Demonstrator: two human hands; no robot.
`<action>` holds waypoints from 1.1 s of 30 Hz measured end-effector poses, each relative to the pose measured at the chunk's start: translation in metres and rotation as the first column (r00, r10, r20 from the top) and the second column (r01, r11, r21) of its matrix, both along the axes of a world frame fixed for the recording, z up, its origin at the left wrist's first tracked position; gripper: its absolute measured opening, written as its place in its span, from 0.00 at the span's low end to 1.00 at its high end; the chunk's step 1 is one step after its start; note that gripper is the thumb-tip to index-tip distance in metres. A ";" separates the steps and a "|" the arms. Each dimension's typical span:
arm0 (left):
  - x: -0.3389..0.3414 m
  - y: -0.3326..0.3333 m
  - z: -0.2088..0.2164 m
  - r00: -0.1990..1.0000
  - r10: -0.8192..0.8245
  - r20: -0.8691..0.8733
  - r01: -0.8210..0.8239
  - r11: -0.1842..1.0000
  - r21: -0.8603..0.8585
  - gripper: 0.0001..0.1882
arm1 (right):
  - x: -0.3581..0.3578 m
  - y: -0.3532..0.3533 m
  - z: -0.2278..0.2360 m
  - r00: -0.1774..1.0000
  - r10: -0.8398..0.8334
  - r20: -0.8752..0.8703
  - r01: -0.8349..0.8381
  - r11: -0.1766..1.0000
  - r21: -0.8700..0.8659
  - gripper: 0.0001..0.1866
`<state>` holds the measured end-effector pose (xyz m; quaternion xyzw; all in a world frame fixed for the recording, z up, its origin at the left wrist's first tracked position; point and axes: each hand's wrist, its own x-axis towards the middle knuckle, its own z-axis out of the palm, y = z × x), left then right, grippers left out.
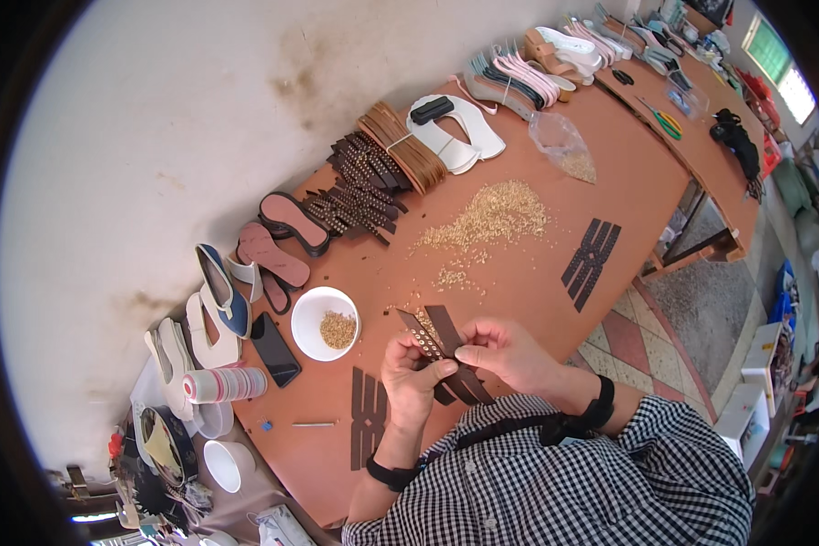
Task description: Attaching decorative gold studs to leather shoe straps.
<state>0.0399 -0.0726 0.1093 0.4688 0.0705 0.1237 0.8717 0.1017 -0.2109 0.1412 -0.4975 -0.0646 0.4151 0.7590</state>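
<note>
Dark brown strap piece [442,329] held up over the near side of the bench [523,289]
The left hand [413,378] and right hand [511,353] pinch it (one strip carries gold studs); beyond lies a loose golden heap [496,217], with a white bowl [313,309] leftward.

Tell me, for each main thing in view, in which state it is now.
Left hand: closed on dark brown strap piece
Right hand: pinching the same piece
Dark brown strap piece: partly studded
White bowl: upright, partly filled
Gold studs: loosely heaped
Smartphone: lying flat, screen dark
Tan strap bundle: tied
Clear plastic bag: partly filled
</note>
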 end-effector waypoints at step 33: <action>-0.008 -0.009 0.025 1.000 0.009 -0.020 -0.006 0.987 0.160 0.40 | 0.001 -0.009 0.002 0.989 0.013 -0.148 0.014 0.983 0.182 0.07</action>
